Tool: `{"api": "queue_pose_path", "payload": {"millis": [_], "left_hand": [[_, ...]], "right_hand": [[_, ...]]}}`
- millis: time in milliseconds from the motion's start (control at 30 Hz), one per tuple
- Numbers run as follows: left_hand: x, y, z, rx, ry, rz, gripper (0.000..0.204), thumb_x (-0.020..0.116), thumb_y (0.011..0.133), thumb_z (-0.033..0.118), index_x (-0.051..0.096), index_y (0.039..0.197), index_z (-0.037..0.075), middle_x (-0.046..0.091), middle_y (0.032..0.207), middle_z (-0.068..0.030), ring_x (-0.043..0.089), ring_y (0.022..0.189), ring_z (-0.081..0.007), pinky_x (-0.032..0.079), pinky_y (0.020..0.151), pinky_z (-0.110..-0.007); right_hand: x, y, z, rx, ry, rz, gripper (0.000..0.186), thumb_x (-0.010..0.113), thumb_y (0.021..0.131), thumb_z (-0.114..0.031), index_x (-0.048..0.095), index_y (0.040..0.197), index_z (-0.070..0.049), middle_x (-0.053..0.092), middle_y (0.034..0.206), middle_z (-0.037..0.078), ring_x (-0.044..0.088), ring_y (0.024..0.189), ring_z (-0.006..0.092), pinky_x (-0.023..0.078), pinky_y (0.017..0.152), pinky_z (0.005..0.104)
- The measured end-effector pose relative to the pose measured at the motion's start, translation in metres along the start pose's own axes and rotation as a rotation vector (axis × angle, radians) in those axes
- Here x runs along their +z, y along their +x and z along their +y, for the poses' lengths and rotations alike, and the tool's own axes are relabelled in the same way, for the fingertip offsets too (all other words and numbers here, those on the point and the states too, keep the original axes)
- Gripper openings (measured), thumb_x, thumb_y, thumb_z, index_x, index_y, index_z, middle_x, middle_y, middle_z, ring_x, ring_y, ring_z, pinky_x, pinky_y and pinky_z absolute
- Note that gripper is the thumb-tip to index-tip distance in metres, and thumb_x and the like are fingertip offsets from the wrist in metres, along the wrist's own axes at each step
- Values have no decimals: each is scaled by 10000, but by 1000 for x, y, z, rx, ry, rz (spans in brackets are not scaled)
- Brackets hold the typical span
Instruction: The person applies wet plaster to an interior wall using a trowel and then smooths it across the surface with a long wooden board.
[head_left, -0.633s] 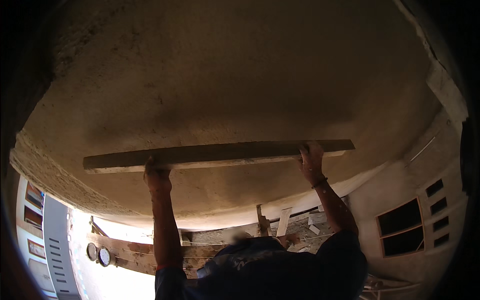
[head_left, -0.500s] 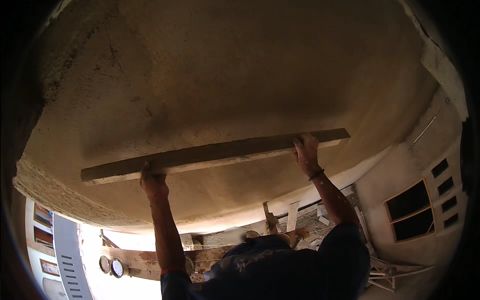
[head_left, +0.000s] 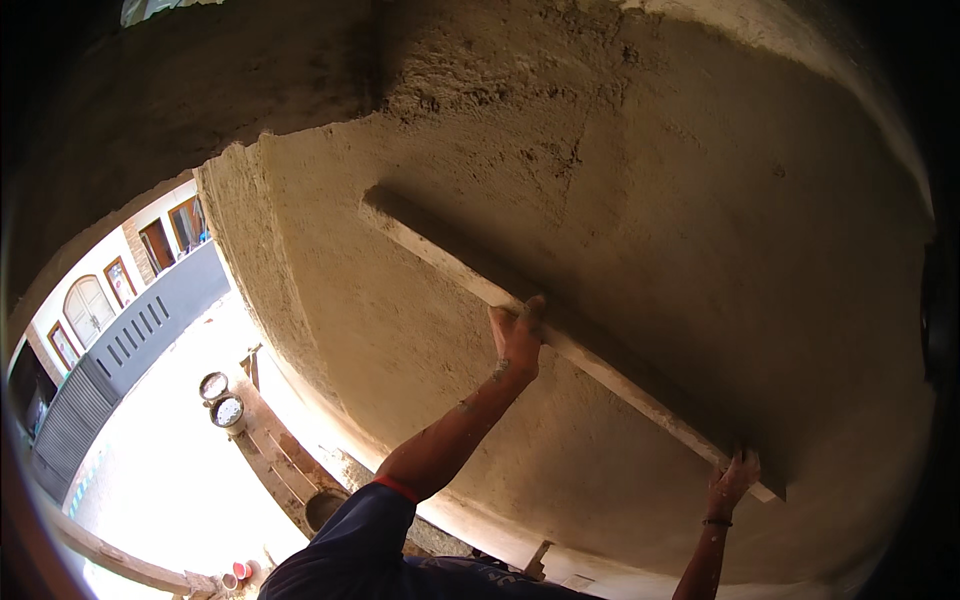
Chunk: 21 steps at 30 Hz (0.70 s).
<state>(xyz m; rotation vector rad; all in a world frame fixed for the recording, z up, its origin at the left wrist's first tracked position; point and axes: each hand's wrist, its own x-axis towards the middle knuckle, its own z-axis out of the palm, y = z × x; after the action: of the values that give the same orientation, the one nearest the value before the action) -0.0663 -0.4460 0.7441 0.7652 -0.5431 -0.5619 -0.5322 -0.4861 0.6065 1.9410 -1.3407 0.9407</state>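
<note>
1. At far left, one grey fence (head_left: 140, 350) and a building with several windows, exact count unclear. Both have swung toward upright, so the camera has turned too.
2. Next, one plank (head_left: 264, 428): two small buckets by its upper end, one (head_left: 213, 386) just beside the other (head_left: 228, 412); one dark tub (head_left: 325, 510) at its lower end.
3. Centre, left hand (head_left: 518, 340), one of two: clamped on the board, fingers over its lower edge. Now sits nearer mid-board in view; slide or just lens angle, can't tell.
4. Centre to right, one board (head_left: 610, 375), lying along the plaster (head_left: 720, 210); full contact can't be confirmed. Was near level, now slants steeply, upper left to lower right; how much is camera turn, unclear. For the work in hand, likely means the board's line across the plaster is shifting, with no loss of hold.
5. Right, right hand (head_left: 735, 478): also clamped on the board, close to its lower end. One bracelet (head_left: 717, 522) on that wrist.
</note>
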Motion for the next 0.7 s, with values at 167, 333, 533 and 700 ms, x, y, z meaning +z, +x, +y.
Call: {"api": "queue_pose_path", "payload": {"millis": [167,333,533,700], "left_hand": [[32,14,29,179,54,-35,515,673,744,253,358,1048,-18,474,993,-157,507,849,-221,446,727,-346],[57,34,52,194,128,-67,567,674,731,356,358,1006,-27,483,947,-164,496,862,-248,419,759,-368],[86,17,82,126,162,28,579,652,758,422,352,994,-15,481,896,-153,537,718,-231,471,568,-339],[92,13,103,20,83,-106,605,602,798,479,343,998,-30,470,908,-176,578,766,-251,515,459,-322]], "right_hand": [[14,5,5,36,-40,14,577,630,732,-110,399,1252,-16,393,1249,208,360,1179,403,283,972,525],[-22,41,-5,58,-113,98,534,543,806,-114,358,1294,-1,368,1297,218,333,1213,401,268,992,521],[-57,82,21,117,-265,58,475,469,905,-200,334,1320,-15,336,1330,222,285,1253,386,239,1033,498],[-84,117,12,137,-209,167,522,473,879,-305,349,1349,-114,363,1283,210,326,1197,398,237,1008,529]]}}
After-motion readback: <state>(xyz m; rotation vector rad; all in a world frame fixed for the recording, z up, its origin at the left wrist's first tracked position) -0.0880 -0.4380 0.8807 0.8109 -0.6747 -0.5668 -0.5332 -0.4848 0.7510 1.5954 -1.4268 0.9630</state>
